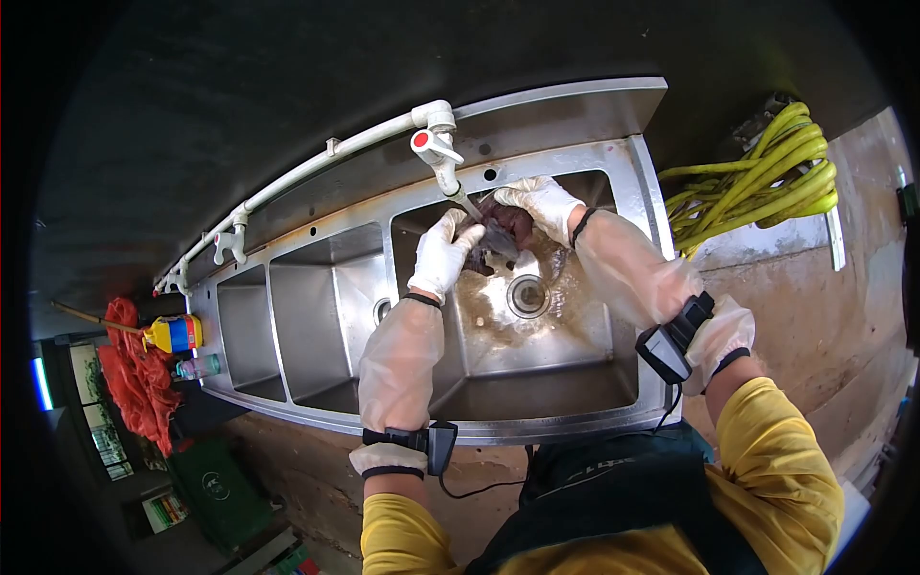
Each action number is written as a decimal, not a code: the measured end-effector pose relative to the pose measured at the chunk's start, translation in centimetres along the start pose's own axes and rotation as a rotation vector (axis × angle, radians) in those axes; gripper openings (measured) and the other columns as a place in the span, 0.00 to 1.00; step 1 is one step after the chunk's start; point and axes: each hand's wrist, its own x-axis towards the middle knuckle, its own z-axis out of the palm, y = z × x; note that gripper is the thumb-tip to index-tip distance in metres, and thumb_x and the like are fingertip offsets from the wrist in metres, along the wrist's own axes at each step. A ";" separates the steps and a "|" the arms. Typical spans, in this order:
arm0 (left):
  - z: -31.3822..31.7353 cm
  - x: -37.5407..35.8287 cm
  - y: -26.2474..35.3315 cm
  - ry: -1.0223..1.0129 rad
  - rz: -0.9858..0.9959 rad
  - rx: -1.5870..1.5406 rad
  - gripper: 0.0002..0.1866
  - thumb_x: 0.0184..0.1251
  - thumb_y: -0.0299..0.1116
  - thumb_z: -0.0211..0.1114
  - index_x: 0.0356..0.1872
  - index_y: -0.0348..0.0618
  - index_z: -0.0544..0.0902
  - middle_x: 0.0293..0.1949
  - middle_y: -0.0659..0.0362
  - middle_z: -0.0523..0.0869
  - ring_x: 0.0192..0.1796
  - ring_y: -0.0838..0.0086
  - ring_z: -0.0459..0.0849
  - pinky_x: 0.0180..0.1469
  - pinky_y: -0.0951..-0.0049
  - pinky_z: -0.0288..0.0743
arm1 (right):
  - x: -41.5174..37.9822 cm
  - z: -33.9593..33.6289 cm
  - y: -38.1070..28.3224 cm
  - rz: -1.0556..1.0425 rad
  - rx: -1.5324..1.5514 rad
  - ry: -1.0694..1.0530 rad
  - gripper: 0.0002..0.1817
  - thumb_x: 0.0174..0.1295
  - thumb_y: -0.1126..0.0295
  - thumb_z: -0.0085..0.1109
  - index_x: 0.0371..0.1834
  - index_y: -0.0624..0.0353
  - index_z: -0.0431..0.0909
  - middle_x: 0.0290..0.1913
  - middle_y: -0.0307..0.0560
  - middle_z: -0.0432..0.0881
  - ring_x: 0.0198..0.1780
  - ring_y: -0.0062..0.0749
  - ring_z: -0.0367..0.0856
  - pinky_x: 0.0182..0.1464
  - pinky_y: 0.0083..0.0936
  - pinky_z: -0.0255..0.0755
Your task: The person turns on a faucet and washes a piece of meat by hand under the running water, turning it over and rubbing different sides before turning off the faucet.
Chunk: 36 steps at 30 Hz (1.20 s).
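Observation:
In the rightmost basin of the steel sink, both hands grip a limp, wet, dark reddish-brown piece; I cannot tell whether it is meat or cloth. My left hand, in a white glove, is closed on its left side. On its upper right edge, my gloved right hand has its fingers curled over it. Water runs onto the piece from a white tap with a red-dotted handle. Below it, brownish water spreads around the drain.
Two more basins lie to the left, under a white pipe with further taps. A coiled yellow hose hangs at the right. By the sink's left end are a yellow bottle, red netting and a green bin.

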 end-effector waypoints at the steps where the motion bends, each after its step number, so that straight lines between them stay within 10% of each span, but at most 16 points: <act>1: 0.0 0.0 -0.4 -0.057 0.021 -0.113 0.18 0.55 0.33 0.68 0.44 0.34 0.78 0.39 0.50 0.84 0.39 0.68 0.81 0.46 0.75 0.72 | -0.3 0.2 -0.3 -0.005 -0.007 0.005 0.09 0.59 0.68 0.59 0.36 0.62 0.82 0.26 0.44 0.82 0.20 0.23 0.76 0.21 0.23 0.69; 9: -1.9 -0.4 -6.8 -0.259 -0.130 0.164 0.20 0.54 0.33 0.68 0.48 0.36 0.78 0.41 0.50 0.84 0.43 0.65 0.81 0.48 0.71 0.71 | -1.5 0.4 -2.6 0.021 0.016 0.102 0.07 0.59 0.68 0.59 0.32 0.61 0.82 0.25 0.42 0.81 0.18 0.23 0.74 0.17 0.21 0.65; 18: -1.1 0.2 -1.0 0.188 -0.292 -0.677 0.15 0.65 0.28 0.57 0.53 0.42 0.75 0.41 0.60 0.82 0.40 0.75 0.80 0.44 0.72 0.75 | -1.4 0.6 -1.5 0.007 0.103 0.035 0.11 0.61 0.69 0.57 0.45 0.59 0.80 0.31 0.43 0.82 0.24 0.24 0.76 0.21 0.21 0.69; 24: -1.0 -0.2 4.4 0.032 -0.400 -1.137 0.14 0.67 0.25 0.52 0.54 0.40 0.71 0.43 0.50 0.78 0.43 0.62 0.80 0.39 0.63 0.80 | -1.4 2.9 -0.3 -0.011 0.047 -0.141 0.16 0.62 0.69 0.56 0.53 0.58 0.76 0.35 0.41 0.81 0.17 0.23 0.72 0.22 0.22 0.70; 26: -0.7 0.1 3.1 -0.061 -0.337 -1.190 0.15 0.69 0.30 0.51 0.56 0.39 0.69 0.47 0.50 0.76 0.47 0.60 0.79 0.43 0.59 0.79 | -2.2 3.6 -1.2 0.023 -0.091 -0.151 0.27 0.54 0.65 0.65 0.57 0.60 0.71 0.38 0.40 0.81 0.29 0.23 0.77 0.29 0.21 0.72; 36: -1.4 -1.6 4.9 -0.205 -0.356 -0.693 0.22 0.69 0.36 0.51 0.63 0.44 0.66 0.56 0.63 0.75 0.49 0.74 0.75 0.53 0.67 0.69 | -1.7 3.6 0.0 -0.109 -0.257 -0.092 0.15 0.49 0.81 0.63 0.42 0.63 0.78 0.37 0.41 0.82 0.39 0.23 0.78 0.46 0.22 0.71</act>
